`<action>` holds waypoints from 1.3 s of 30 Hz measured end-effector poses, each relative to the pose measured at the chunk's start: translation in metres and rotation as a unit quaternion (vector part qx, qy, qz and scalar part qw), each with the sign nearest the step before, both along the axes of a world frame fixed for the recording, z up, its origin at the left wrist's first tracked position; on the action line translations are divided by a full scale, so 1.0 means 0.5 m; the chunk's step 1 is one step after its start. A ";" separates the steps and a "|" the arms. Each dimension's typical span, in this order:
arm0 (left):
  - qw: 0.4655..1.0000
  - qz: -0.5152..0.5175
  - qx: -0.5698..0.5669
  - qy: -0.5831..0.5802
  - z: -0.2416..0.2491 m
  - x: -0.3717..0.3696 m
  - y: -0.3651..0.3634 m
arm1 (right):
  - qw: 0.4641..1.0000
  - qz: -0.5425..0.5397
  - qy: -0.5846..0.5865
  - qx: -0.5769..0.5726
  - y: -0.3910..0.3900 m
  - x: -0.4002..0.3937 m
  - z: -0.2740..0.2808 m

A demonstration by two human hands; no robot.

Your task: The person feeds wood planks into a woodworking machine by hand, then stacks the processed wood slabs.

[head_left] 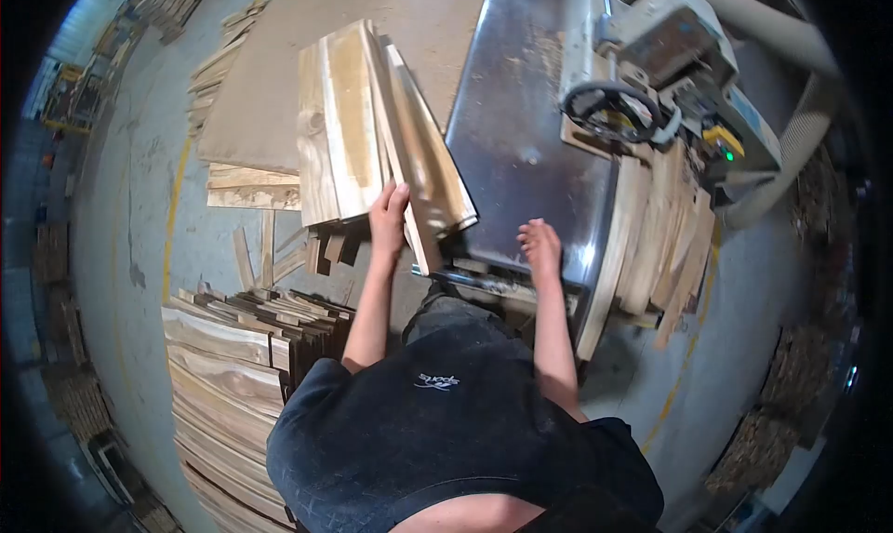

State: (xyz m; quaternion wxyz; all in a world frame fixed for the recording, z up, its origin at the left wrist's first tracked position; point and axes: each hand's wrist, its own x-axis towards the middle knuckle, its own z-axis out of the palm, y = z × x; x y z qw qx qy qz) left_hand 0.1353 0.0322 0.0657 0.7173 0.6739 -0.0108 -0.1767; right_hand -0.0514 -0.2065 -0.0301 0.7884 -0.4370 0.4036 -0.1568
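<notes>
From the head camera, looking down over our own dark shirt, our left hand (388, 219) rests on the near ends of a fanned bundle of wooden boards (377, 128), fingers pressed together and curled over the board edges, so the hand grips rather than lies flat. The boards stretch away from that hand, some lying flat and some tipped on edge, their far ends well beyond it. Just to the right of the left hand begins the steel machine table (521, 133), and our right hand (540, 247) lies on its near edge with fingers together and flat, holding nothing. Beyond the right hand, farther along the table, sits a black handwheel (614, 113) on the machine head. Right of that hand, offcuts (665, 245) lean against the table's side. Below the left arm, a stack of planks (228, 384) stands on the floor. To handle the bundle well, we judge, the left hand should keep the board ends gathered so that none slips from the fan, while the right hand steadies us on the table, clear of the machine head.
</notes>
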 end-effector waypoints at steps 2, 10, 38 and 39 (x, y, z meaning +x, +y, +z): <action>0.954 -0.063 -0.266 0.124 -0.015 -0.085 -0.047 | 0.995 0.070 0.008 0.073 0.069 -0.057 0.038; 0.924 -0.233 -0.172 0.248 -0.126 -0.315 -0.143 | 0.954 0.281 0.058 0.081 0.136 -0.295 0.178; 0.817 -0.251 0.318 -0.410 -0.204 -0.163 -0.646 | 0.967 -0.102 0.149 0.177 -0.098 -0.130 -0.036; 0.837 -0.263 0.273 -0.394 -0.213 -0.132 -0.655 | 0.974 -0.110 0.125 0.154 -0.104 -0.125 -0.049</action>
